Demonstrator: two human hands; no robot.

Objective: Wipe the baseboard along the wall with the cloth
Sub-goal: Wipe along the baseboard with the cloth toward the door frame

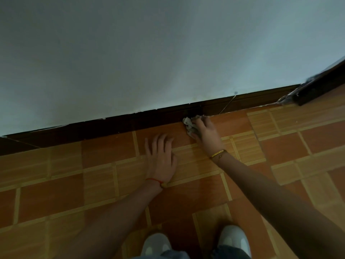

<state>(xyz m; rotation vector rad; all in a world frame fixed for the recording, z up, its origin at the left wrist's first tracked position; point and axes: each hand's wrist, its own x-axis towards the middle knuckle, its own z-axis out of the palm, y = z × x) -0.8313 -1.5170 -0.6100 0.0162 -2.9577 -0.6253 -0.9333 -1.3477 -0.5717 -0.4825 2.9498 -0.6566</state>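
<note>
Soft, light cloth (189, 125) sits bunched under our right hand (204, 132), gripped against the dark baseboard (149, 119); a full-palm hold suits it. Our left hand (161, 156) lies flat on floor (289, 146).

The wall (149, 53) fills the upper half of the frame. Below it, the baseboard (112, 126) runs as a slanted band from the left edge up to the upper right, with the floor (74, 174) taking the whole lower half. My left hand (160, 156) lies flat on the floor at centre, just below the baseboard. My right hand (204, 130) is just right of it and higher, holding the cloth (189, 125) where floor meets baseboard. My shoes (234, 240) sit at the bottom edge, below both hands. A door frame (321, 85) juts out at the far right.
</note>
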